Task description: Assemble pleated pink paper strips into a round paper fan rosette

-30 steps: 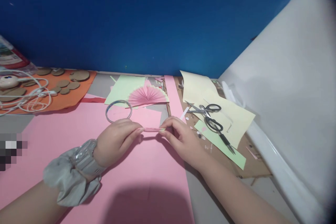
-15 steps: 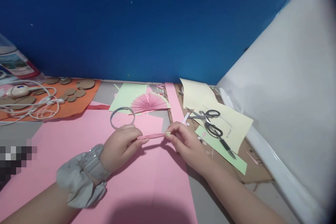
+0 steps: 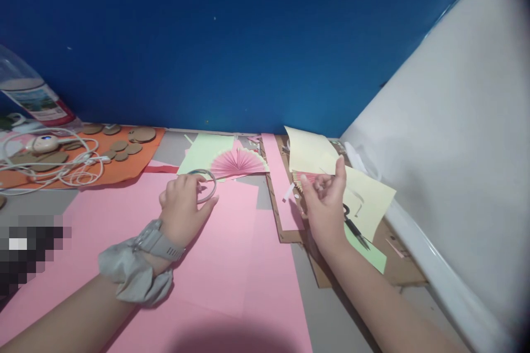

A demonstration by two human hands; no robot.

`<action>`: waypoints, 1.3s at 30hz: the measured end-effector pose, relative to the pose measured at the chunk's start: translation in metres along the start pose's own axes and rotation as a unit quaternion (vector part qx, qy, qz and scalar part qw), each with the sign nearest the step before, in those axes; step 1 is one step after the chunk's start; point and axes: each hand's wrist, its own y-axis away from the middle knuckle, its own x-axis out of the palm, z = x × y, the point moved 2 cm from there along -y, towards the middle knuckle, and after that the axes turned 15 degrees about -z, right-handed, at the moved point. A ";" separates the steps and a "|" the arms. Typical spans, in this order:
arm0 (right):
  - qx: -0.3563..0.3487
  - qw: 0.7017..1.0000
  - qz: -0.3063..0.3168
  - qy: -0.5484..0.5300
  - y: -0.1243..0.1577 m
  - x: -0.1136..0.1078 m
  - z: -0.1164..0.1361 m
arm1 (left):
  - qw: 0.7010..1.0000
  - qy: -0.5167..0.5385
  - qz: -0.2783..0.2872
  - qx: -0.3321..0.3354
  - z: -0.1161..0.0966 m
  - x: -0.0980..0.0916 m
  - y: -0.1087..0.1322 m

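Note:
My left hand (image 3: 182, 209) is over the pink sheet (image 3: 232, 242), with a grey scrunchie and grey watch at the wrist. Its fingertips touch a thin grey ring (image 3: 214, 186), perhaps a narrow tape roll, and the thumb stretches out apart from them. My right hand (image 3: 327, 204) is above the cardboard at the right, thumb and index finger spread wide, other fingers curled. Behind that thumb shows a pink pleated paper (image 3: 298, 176) with a pale green edge, partly hidden. Another pleated paper fan (image 3: 238, 162) lies spread open at the back.
Scissors (image 3: 346, 209), mostly covered by my right hand, and a black pen (image 3: 358, 233) lie on cream paper (image 3: 368, 193) and green paper. A pink strip (image 3: 275, 176) rests on cardboard (image 3: 287, 236). At left are cardboard discs (image 3: 141, 134), a white cable (image 3: 53, 176) and a bottle (image 3: 37, 99).
Both hands have parted. My left hand has let go of the folded pink paper and moved left to the ring; my right hand has carried the paper right, where its pleats now show.

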 end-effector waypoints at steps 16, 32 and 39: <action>-0.271 0.887 0.368 0.060 0.032 0.012 0.032 | 0.892 0.315 0.069 0.316 -0.036 -0.017 0.031; -0.214 0.924 0.314 0.047 0.039 0.014 0.039 | 0.907 0.251 0.084 0.328 -0.038 -0.015 0.030; -0.168 0.919 0.355 0.021 0.038 0.014 0.039 | 0.916 0.223 0.098 0.319 -0.041 -0.015 0.031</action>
